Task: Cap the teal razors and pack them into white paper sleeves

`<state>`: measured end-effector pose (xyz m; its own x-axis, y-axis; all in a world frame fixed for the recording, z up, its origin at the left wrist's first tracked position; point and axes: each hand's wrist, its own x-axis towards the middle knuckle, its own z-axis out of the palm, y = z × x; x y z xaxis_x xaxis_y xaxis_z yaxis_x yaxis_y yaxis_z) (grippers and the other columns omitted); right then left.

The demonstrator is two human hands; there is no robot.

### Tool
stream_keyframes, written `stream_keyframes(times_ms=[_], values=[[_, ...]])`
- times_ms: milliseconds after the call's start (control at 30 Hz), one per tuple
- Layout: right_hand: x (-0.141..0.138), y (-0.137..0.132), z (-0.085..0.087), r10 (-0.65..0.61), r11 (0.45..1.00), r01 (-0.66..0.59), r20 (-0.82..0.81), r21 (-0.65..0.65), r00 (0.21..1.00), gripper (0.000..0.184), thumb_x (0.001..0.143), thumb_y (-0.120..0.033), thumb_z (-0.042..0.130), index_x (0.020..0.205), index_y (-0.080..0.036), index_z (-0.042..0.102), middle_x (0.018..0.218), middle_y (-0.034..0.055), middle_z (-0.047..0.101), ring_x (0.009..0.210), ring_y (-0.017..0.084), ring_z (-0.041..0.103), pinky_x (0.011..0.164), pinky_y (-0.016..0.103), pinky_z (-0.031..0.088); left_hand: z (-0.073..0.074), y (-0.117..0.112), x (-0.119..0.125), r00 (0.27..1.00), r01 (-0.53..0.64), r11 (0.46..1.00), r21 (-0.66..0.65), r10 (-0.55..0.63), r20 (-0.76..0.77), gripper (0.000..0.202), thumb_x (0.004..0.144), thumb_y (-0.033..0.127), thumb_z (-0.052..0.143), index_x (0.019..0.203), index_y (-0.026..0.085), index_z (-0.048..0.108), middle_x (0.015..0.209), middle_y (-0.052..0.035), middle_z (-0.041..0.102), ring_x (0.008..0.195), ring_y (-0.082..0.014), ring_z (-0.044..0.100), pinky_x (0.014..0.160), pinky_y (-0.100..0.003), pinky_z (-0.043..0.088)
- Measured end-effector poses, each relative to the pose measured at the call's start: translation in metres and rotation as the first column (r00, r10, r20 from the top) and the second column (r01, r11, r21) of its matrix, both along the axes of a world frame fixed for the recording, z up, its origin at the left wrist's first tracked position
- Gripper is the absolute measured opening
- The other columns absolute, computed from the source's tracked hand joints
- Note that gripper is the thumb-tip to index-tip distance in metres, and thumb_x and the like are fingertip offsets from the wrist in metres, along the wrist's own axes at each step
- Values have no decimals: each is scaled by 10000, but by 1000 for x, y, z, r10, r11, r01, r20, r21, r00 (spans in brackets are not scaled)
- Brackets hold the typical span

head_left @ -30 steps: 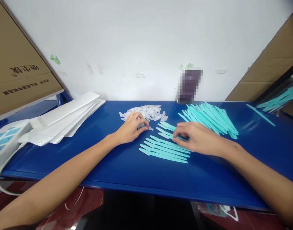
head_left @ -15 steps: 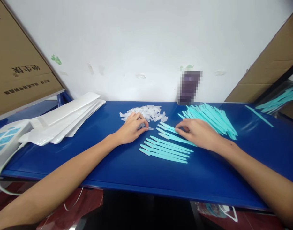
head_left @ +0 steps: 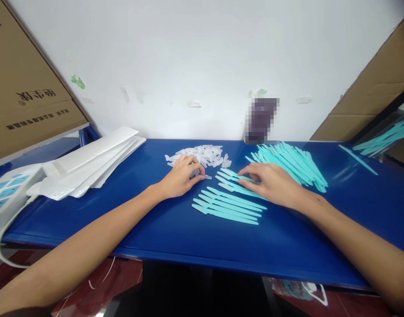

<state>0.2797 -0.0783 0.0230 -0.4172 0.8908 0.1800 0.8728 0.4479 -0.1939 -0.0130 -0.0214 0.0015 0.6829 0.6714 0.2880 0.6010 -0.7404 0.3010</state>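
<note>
My left hand (head_left: 182,177) is closed, thumb and forefinger pinching a small translucent blade cap (head_left: 207,177). Just behind it lies a pile of similar white caps (head_left: 207,154). My right hand (head_left: 271,181) hovers low over a few teal eyebrow razors (head_left: 227,186), its thumb and forefinger apart; the hand hides their handle ends. Whether the fingertips touch a razor I cannot tell. Nearer to me, several more teal razors (head_left: 233,215) lie side by side, blades to the left. A heap of teal razors (head_left: 291,165) sits behind my right hand.
White plastic bags (head_left: 89,160) and a power strip (head_left: 10,193) lie on the left of the blue table (head_left: 175,240). Cardboard boxes stand at both sides. One loose razor (head_left: 357,159) and a clear jar with razors (head_left: 387,134) are at the right. A pixelated dark object (head_left: 261,121) leans on the wall.
My right hand has shifted slightly left over the razors, with thumb and forefinger a little further apart. My left hand stays in place with the cap.
</note>
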Motion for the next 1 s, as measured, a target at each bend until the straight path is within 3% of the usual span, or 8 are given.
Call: stream_keyframes(times_ms=[333,500,633,800,1000], values=[[1,2,-6,41,999,-41,0,-8,999,379,972,-478,514,1034,-195,758,729,36,641,624,177,567,557,297,354,-1,1,0,1000,-3,1000,3,3,-5,228,1011,405,527,1026,221,660,1073,-74,551,1010,-250,455,939,-426,394],[-4,-5,2,86,996,-86,-43,-12,995,312,967,-413,525,1001,-193,742,741,35,639,628,168,552,583,295,359,-1,0,0,1000,-3,1000,13,3,-5,210,1007,387,541,1018,216,662,1071,-76,558,1011,-247,461,943,-418,389],[-5,-11,10,141,985,-140,-1,-99,990,242,924,-418,570,940,-215,703,788,29,632,627,169,535,578,299,347,1,-1,0,999,23,999,37,-24,23,201,1012,380,536,1012,213,649,1070,-68,599,1023,-235,486,944,-395,384],[-2,-11,11,137,969,-132,11,-209,990,254,961,-431,519,953,-225,668,888,46,640,701,186,576,625,305,392,4,-5,2,997,50,999,19,-51,56,166,1020,344,529,999,218,636,1023,-29,686,990,-208,553,917,-370,358],[-6,-9,6,95,979,-91,12,-180,995,260,972,-445,519,943,-218,643,831,36,619,684,180,546,596,298,347,5,-7,4,996,80,997,24,-81,42,141,1012,293,541,980,215,653,989,-12,705,976,-198,566,900,-361,340]])
